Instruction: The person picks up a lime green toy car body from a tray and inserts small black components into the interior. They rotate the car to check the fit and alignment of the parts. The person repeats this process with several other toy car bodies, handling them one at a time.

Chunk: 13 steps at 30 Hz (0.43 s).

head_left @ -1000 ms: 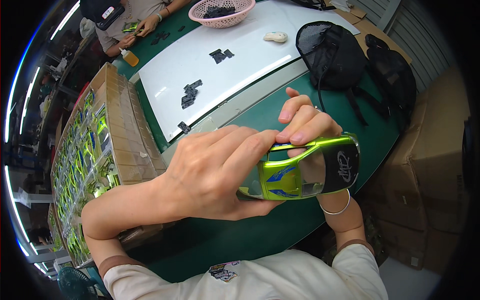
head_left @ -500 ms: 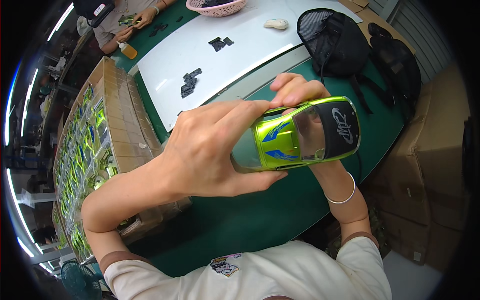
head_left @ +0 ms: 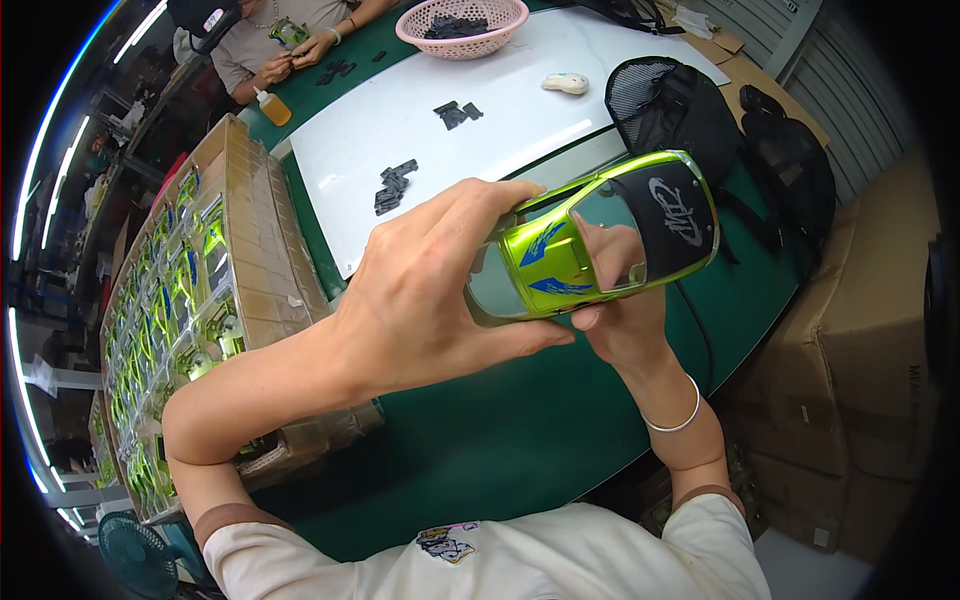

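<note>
A shiny lime-green toy car body [head_left: 548, 258] with blue flame marks, clear windows and a black panel at its right end is held up over the table. My left hand [head_left: 415, 285] grips its left end, thumb along the near edge and fingers over the far edge. Underneath is my right hand [head_left: 638, 328], its thumb at the near edge. Part of that hand shows through the car's large window, so the shell looks hollow there. The car body hides most of my right fingers.
On my left stands a cardboard box [head_left: 262, 235] of green car parts. Black parts [head_left: 394, 187] lie on the white board [head_left: 335, 165]. Beyond are a pink basket [head_left: 470, 42], a glue bottle [head_left: 273, 108] and a co-worker's hands [head_left: 318, 45]. A black mesh bag [head_left: 665, 110] lies at right.
The right end of the car body has tilted up and away. My right hand has moved from the far edge to beneath the car, its thumb now at the near edge. My view has shifted slightly.
</note>
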Tool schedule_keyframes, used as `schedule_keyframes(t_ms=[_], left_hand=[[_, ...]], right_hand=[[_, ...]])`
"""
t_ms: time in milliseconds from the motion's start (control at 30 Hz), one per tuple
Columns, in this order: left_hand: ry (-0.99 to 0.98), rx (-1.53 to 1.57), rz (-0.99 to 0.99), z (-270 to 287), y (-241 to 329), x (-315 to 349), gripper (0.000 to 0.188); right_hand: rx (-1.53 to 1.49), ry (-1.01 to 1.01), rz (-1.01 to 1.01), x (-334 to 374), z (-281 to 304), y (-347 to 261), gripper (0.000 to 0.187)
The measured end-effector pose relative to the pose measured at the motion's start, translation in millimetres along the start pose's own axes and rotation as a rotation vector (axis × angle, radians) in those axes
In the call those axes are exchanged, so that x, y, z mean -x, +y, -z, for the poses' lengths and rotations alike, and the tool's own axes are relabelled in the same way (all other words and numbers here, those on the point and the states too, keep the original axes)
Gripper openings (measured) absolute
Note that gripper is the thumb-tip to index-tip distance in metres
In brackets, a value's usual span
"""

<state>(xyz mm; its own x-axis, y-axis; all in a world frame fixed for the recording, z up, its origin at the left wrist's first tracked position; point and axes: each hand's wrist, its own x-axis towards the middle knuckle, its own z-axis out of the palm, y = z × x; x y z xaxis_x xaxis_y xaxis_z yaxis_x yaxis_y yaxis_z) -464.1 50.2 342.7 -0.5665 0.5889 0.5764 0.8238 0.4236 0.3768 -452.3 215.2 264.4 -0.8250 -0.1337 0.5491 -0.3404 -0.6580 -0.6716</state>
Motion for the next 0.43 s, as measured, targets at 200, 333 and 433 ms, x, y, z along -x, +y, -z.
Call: schedule_keyframes(t_ms=[200, 333, 433], left_hand=[[-0.048, -0.005, -0.001, 0.7, 2.4, 1.1, 0.06], [-0.065, 0.012, 0.006, 1.7, 2.5, 2.6, 0.059], [-0.089, 0.004, 0.082, 5.4, 5.6, 1.5, 0.058]], right_hand=[[0.214, -0.048, 0.057, 1.7, 5.9, -6.0, 0.024], [0.195, -0.027, 0.022, 2.6, 4.0, -7.9, 0.024], [0.106, 0.026, -0.014, 2.3, 1.2, -8.1, 0.022]])
